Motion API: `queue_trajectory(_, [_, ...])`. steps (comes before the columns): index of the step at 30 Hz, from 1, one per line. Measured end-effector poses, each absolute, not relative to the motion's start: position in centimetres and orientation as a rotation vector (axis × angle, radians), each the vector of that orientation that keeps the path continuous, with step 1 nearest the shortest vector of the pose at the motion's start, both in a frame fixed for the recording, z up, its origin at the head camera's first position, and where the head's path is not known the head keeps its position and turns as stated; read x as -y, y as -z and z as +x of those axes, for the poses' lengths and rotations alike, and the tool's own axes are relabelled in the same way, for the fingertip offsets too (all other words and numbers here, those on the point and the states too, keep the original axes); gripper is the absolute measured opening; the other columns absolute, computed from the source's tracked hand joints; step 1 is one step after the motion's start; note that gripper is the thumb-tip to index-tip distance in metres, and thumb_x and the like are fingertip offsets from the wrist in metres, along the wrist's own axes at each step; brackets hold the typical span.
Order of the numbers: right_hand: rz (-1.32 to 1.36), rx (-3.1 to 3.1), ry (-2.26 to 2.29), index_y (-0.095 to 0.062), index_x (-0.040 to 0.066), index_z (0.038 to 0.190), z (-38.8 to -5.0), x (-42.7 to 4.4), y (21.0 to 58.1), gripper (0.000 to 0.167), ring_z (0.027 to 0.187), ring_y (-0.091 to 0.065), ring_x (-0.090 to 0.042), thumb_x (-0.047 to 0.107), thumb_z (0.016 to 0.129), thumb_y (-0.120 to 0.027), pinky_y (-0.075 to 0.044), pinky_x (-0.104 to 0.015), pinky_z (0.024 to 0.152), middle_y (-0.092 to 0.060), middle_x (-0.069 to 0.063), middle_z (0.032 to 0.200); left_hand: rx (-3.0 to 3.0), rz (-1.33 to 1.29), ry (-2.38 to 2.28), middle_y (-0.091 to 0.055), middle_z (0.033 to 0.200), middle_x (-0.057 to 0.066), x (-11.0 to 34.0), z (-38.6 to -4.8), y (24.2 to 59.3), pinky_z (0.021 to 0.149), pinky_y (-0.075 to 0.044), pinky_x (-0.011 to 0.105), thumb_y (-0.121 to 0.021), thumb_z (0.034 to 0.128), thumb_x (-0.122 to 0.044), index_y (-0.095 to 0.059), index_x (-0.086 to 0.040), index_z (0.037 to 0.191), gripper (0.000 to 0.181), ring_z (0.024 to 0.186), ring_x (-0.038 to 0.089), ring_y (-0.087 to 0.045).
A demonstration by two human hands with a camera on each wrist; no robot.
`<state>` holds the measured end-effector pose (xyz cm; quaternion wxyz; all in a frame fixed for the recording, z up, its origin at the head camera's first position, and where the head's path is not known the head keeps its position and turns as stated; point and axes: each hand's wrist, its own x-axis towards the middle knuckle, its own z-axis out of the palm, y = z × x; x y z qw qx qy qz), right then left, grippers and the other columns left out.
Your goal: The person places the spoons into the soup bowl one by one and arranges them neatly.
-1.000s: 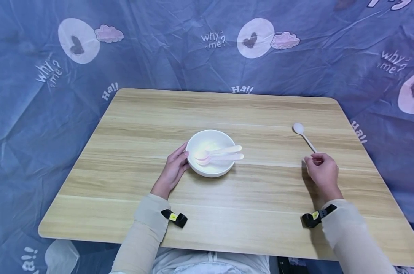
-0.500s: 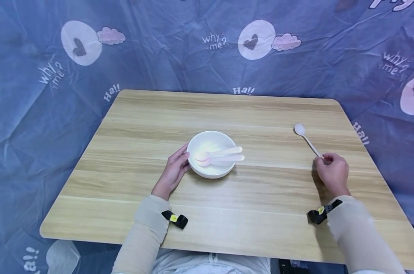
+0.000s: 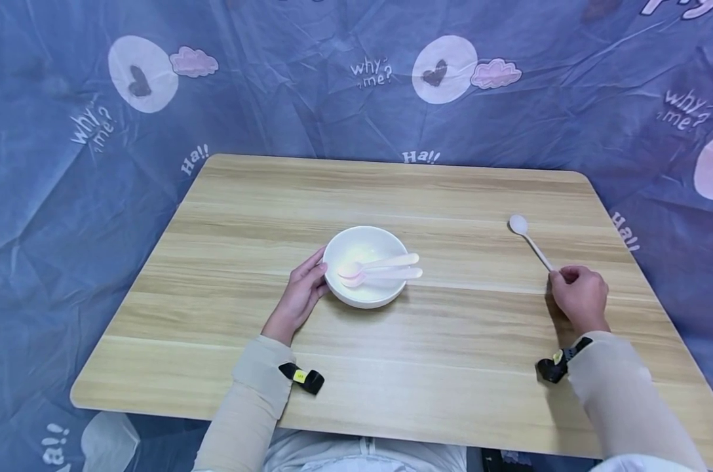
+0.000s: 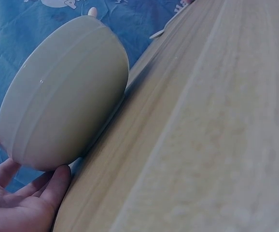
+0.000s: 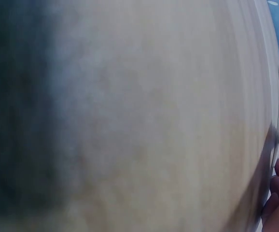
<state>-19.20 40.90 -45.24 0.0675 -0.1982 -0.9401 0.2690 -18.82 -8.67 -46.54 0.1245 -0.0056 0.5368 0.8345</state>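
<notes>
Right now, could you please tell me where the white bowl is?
In the head view, the white bowl sits near the middle of the table, the left hand gripping its left side.

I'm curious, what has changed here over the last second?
The right hand has slid rightward, and its fingers are now at the near end of the long spoon, with more of the handle showing; I can't tell whether they pinch it. That spoon hasn't visibly moved on the table. Unchanged: the left hand holding the bowl, with two spoons inside.
</notes>
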Motion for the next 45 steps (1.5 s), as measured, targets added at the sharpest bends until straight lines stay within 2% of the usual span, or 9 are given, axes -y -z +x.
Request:
queue_trajectory(10, [-0.610, 2.899, -0.797, -0.058, -0.008, 0.115, -19.61, -41.12, 45.20, 0.046, 0.096, -0.048, -0.037, 0.031, 0.096, -0.045, -0.033, -0.036, 0.072, -0.057, -0.023, 0.102, -1.563, 0.007, -2.433, -0.039, 0.146, 0.017, 8.65, -18.67, 46.33, 0.088, -0.050, 0.027, -0.045, 0.0983, -0.014, -0.033, -0.011, 0.147, 0.050, 0.126, 0.030, -0.046])
queue_trajectory(21, [-0.588, 2.905, -0.754, -0.061, -0.007, 0.107, -19.78, -41.05, 45.12, 0.039, 0.089, -0.050, -0.036, 0.028, 0.095, -0.047, -0.032, -0.033, 0.068, -0.060, -0.018, 0.090, -1.554, 0.002, -2.433, -0.039, 0.145, 0.018, 8.68, -18.74, 46.38, 0.090, -0.049, 0.028, -0.045, 0.0981, -0.014, -0.034, -0.011, 0.147, 0.050, 0.128, 0.030, -0.045])
queue_trajectory(27, [-0.601, 2.927, -0.757, -0.061, -0.006, 0.107, -19.78, -40.96, 45.03, 0.038, 0.088, -0.049, -0.034, 0.027, 0.095, -0.047, -0.032, -0.032, 0.067, -0.059, -0.019, 0.092, -1.551, -0.002, -2.437, -0.038, 0.147, 0.017, 8.64, -18.71, 46.34, 0.089, -0.050, 0.028, -0.045, 0.0981, -0.014, -0.033, -0.010, 0.147, 0.050, 0.129, 0.031, -0.044])
queue_trajectory(37, [-0.667, 2.963, -0.801, -0.059, -0.004, 0.110, -19.71, -40.87, 44.88, 0.039, 0.085, -0.048, -0.030, 0.030, 0.095, -0.047, -0.033, -0.032, 0.066, -0.058, -0.014, 0.092, -1.542, -0.003, -2.454, -0.039, 0.143, 0.023, 8.66, -18.66, 46.36, 0.083, -0.051, 0.025, -0.045, 0.0979, -0.013, -0.035, -0.009, 0.146, 0.049, 0.110, 0.016, -0.057])
queue_trajectory(45, [-0.690, 2.959, -0.826, -0.060, -0.003, 0.111, -19.75, -40.77, 44.88, 0.040, 0.087, -0.049, -0.029, 0.032, 0.095, -0.049, -0.034, -0.031, 0.067, -0.059, -0.010, 0.089, -1.548, -0.009, -2.447, -0.040, 0.143, 0.022, 8.69, -18.74, 46.39, 0.084, -0.051, 0.026, -0.046, 0.0975, -0.013, -0.035, -0.010, 0.146, 0.050, 0.109, 0.016, -0.058])
